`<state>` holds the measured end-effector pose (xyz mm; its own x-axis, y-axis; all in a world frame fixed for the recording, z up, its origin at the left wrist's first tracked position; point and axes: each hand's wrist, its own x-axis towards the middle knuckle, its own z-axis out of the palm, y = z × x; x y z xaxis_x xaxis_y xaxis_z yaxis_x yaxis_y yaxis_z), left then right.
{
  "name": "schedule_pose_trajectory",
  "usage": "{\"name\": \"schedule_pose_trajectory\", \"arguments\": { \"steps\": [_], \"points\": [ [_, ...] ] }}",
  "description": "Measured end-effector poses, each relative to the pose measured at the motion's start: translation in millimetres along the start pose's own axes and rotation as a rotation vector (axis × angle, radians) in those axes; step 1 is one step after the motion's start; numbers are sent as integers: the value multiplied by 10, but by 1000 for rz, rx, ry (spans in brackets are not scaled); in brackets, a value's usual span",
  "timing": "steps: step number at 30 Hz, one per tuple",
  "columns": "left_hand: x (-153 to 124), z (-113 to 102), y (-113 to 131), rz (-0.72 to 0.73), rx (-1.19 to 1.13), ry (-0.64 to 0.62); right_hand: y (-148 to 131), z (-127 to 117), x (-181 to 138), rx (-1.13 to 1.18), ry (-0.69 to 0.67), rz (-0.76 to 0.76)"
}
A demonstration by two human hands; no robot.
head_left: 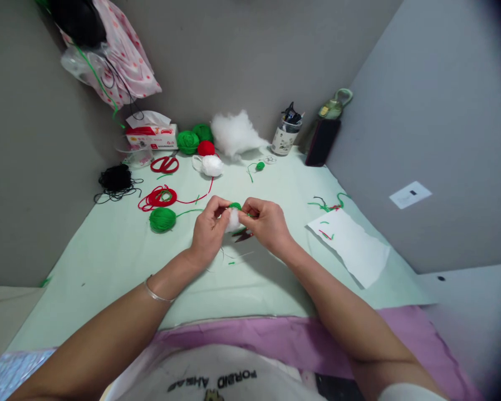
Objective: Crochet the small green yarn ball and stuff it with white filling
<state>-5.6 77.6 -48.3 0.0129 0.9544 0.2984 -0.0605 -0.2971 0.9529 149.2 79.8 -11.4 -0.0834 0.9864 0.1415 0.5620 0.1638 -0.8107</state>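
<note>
Open pale green table lies between both hands and its near edge; grey walls close in beyond and to the right. The left hand and right hand pinch a small white fluffy ball capped with green yarn between them, just above the table. A round green yarn ball sits left of the left hand, a white paper sheet right of the right hand

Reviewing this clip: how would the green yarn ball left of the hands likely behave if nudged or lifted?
The green yarn ball looks round, so it would probably roll when nudged. It seems wound thread, likely light and squashy. A strand runs from it toward the left hand, so lifting it may unwind some.
</note>
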Motion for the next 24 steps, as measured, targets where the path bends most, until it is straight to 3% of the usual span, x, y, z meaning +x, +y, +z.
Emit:
{"name": "schedule_pose_trajectory", "arguments": {
  "steps": [7, 16, 24],
  "points": [
    [-10, -22, 49, -12, -13, -72, -56, -47, -20, -135, 11, -21],
    [108, -39, 58, -219, -250, -214, -38, -122, -5, -106, -1, -20],
    [126, -18, 14, -282, -306, -183, -34, -191, -40, -204, -95, -157]
  ]
}}
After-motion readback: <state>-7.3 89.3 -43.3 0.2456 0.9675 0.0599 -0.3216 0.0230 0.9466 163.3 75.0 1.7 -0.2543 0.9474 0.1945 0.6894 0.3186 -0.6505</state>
